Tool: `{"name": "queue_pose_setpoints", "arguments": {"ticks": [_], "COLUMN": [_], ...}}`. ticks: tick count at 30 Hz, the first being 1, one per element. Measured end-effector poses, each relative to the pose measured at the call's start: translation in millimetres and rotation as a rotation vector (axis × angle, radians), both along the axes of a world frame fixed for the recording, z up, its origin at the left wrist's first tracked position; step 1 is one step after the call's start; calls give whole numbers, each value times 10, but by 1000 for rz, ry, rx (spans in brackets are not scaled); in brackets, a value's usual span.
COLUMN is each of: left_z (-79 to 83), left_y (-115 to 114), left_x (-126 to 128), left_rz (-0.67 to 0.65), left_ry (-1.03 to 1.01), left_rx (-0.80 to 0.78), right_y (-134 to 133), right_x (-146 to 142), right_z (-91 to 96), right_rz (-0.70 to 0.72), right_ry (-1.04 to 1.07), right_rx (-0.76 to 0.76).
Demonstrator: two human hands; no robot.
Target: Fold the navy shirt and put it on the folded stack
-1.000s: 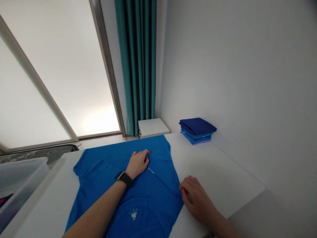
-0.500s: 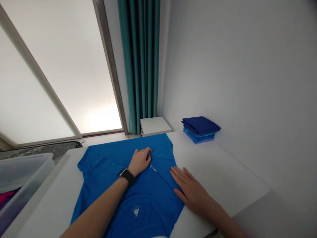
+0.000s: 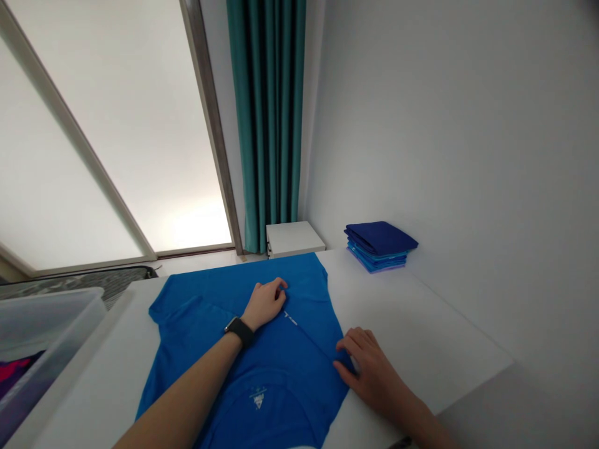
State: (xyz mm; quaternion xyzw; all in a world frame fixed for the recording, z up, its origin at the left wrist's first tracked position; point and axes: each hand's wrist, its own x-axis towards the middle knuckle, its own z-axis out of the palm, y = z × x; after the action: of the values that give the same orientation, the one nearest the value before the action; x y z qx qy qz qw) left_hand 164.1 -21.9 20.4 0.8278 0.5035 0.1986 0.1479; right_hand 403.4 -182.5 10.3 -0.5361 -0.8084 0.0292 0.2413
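Observation:
A blue T-shirt (image 3: 219,368) lies spread on the white table, its neckline with a small white print toward me. My left hand (image 3: 266,304), with a dark watch on its wrist, rests on the middle of the shirt. Its fingers are curled together on the fabric beside a small white print. At the shirt's right edge is my right hand (image 3: 367,368), fingers bent and thumb drawn toward them, with a bit of blue cloth gathered between.
A stack of folded blue clothes (image 3: 380,246) sits at the table's far right, by the wall. On the left stands a translucent plastic bin (image 3: 70,337) with dark and red cloth inside. A white cabinet (image 3: 294,237) and a green curtain (image 3: 266,125) are beyond the table.
My right hand has gone from lying flat with fingers stretched to curling at the shirt's right edge, slightly nearer to me. My left hand stays in place.

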Motion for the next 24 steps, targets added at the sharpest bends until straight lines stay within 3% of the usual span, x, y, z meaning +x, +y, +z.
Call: {"name": "queue_pose_setpoints", "arguments": {"ticks": [8, 12, 17, 24], "left_z": [86, 152, 103, 65], "left_y": [-9, 26, 52, 59], "left_x": [-8, -28, -30, -50], "left_rz": [-32, -34, -41, -93], "left_ry": [8, -69, -61, -11], "left_rx": [-23, -101, -123, -113], "right_y": [-71, -94, -82, -19], "right_x": [37, 77, -33, -91], "right_z": [-39, -31, 73, 111], "right_rz": [20, 16, 11, 6], "right_ry": [-226, -229, -247, -455], "right_rx": [86, 91, 19, 115]}}
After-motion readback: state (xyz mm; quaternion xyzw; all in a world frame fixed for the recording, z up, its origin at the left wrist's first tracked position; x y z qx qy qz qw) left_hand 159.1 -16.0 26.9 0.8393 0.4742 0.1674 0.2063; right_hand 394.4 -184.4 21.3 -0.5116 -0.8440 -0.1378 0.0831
